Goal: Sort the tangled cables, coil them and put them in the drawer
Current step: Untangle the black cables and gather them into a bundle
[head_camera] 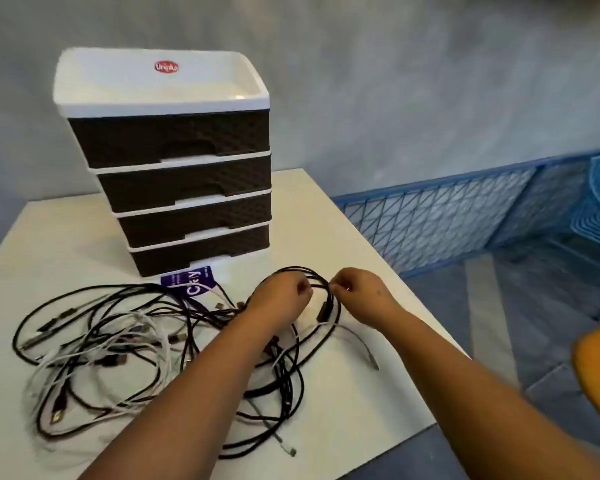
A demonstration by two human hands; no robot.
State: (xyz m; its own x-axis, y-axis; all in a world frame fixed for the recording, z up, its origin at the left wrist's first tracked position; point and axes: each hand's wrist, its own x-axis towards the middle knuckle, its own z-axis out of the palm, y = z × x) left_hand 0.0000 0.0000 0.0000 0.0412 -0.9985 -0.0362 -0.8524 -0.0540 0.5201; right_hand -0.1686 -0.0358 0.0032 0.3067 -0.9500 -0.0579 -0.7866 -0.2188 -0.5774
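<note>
Drawer unit [174,161] stands at the back of the counter [343,393], left of centre, all four drawers closed and stacked one above another. A card [187,280] lies just before its base. Tangled cables [118,344] spread over the counter's front left and middle. Before the unit and to its right, left hand [281,299] and right hand [364,294] hold a cable loop [326,306] between them. A mesh fence [447,220] runs beyond the counter's right edge.
</note>
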